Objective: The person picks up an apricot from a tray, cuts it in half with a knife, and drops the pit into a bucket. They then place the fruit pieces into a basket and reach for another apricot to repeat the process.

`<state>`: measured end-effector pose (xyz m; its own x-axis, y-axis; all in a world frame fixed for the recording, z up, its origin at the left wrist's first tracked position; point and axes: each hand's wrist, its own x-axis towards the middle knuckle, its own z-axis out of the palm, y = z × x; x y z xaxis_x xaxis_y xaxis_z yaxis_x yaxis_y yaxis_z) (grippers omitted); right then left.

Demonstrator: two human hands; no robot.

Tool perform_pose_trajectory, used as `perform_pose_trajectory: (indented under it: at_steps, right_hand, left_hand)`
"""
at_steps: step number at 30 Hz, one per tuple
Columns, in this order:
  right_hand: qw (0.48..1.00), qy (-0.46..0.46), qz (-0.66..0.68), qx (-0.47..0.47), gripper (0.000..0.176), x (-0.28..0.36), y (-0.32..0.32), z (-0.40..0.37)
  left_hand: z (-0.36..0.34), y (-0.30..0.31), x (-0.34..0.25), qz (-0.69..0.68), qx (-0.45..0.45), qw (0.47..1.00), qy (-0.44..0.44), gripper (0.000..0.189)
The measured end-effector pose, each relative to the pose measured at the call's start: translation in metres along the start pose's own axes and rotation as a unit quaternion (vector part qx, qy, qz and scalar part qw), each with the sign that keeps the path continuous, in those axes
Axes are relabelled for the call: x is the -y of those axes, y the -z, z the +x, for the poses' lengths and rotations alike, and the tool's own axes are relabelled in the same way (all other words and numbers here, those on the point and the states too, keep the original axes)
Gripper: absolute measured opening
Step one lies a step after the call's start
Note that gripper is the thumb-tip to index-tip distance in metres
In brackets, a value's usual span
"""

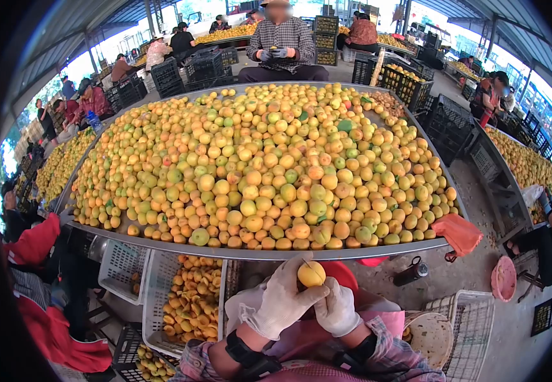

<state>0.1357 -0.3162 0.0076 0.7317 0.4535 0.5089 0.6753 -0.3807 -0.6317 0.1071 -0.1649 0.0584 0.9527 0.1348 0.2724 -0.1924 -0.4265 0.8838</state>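
Observation:
In the head view, my left hand [282, 300], in a white glove, is closed around a yellow apricot [311, 274] just in front of the table edge. My right hand [338, 310], also gloved in white, is curled shut right beside it, close under the fruit. Whatever lies inside its fingers is hidden. Beyond my hands, a metal-edged table [289, 253] bears a wide heap of yellow, orange and greenish apricots [257, 172]. Left of my arms, a white crate [152, 299] holds many split apricot halves [193, 299].
An orange cloth [457, 232] hangs at the table's right corner. A dark bottle [411, 272] and a pink basin [503, 278] stand on the floor. A white bucket [432, 337] and crate [473, 331] are at right. Another person [282, 44] sits opposite; a red-sleeved person [59, 318] is at left.

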Motion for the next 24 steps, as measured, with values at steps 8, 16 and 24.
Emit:
perform_pose_trajectory:
  at_steps: [8, 16, 24]
  right_hand:
    - [0.997, 0.005, -0.026, 0.077, 0.024, -0.003, 0.003, 0.003]
    - [0.975, -0.147, 0.115, 0.118, 0.063, 0.012, 0.006, 0.007]
    - [0.886, -0.153, 0.391, 0.195, 0.076, -0.006, -0.006, 0.011]
  left_hand:
    - [-0.002, 0.008, 0.028, 0.089, 0.021, 0.995, -0.035, 0.045]
    - [-0.003, 0.007, 0.031, 0.094, 0.081, 0.992, 0.005, 0.047]
    - [-0.012, -0.011, 0.043, 0.033, 0.045, 0.990, 0.128, 0.049]
